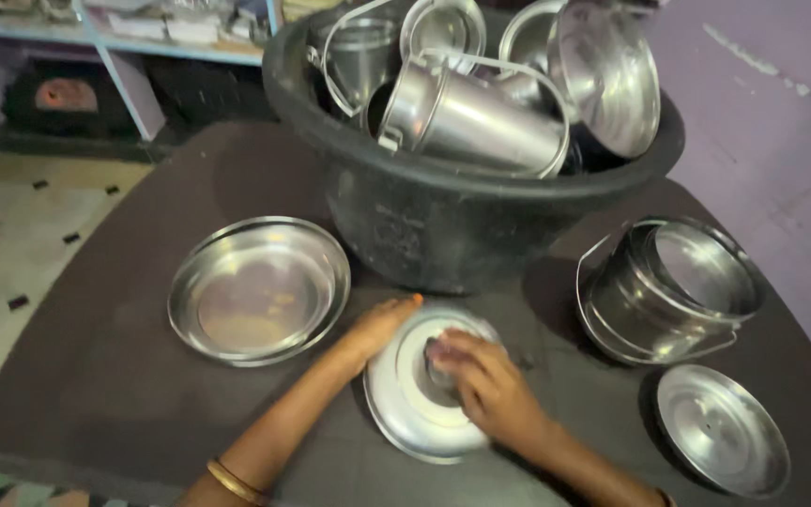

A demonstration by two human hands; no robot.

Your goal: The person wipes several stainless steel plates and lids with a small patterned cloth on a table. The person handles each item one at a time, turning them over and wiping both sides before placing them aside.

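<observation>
Two hands on lid [420, 394], flat on tabletop [124, 394] before black tub [443, 225]. Right hand [490, 385] clenched on central knob, directly above; left hand [377, 329] loose, steadying far-left rim. Plate [257, 289] left.

One head-worn view looks steeply down and forward, close over the dark surface [114, 394] (edges slightly blurred, probably from motion), shelf [96, 38] behind.

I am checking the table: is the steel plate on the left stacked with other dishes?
No, the steel plate lies alone on the table.
</observation>
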